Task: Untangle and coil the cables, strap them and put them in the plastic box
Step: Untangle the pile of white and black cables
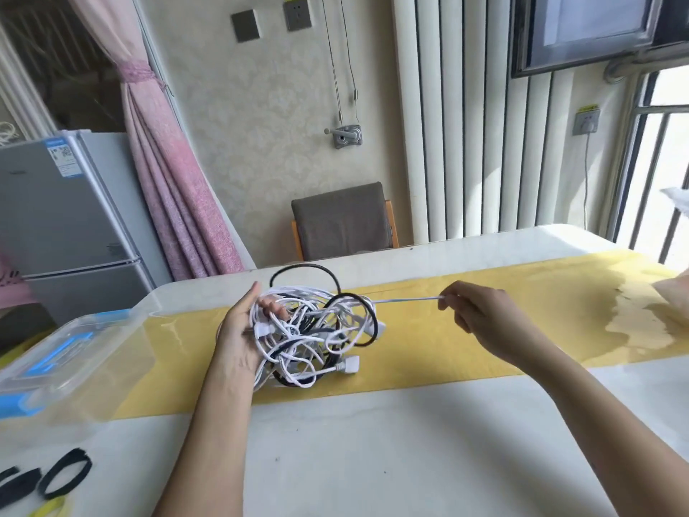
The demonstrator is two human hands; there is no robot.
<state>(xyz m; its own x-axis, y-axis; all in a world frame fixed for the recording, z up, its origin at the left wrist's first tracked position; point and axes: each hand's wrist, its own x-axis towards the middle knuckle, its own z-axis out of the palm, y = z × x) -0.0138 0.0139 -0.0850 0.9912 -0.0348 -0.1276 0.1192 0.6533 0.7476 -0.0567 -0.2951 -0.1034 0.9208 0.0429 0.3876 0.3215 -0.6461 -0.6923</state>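
Note:
A tangled bundle of white and black cables (pixel 317 330) is lifted over the yellow table runner (pixel 447 341). My left hand (pixel 242 330) holds the bundle from its left side, fingers curled into the loops. My right hand (pixel 481 315) pinches a white cable strand (pixel 406 300) that is stretched taut to the right out of the bundle. A white plug (pixel 348 365) hangs at the bundle's lower right. The clear plastic box (pixel 71 363) with blue clips stands at the left. Black loop straps (pixel 65 472) lie at the near left corner.
The white table (pixel 373 442) spreads in front of me. A grey chair (pixel 341 222) stands behind the far edge, a small fridge (pixel 63 214) at the left, and a crumpled wrapper (pixel 675 292) at the far right edge. A yellow strap (pixel 52 507) lies near the black straps.

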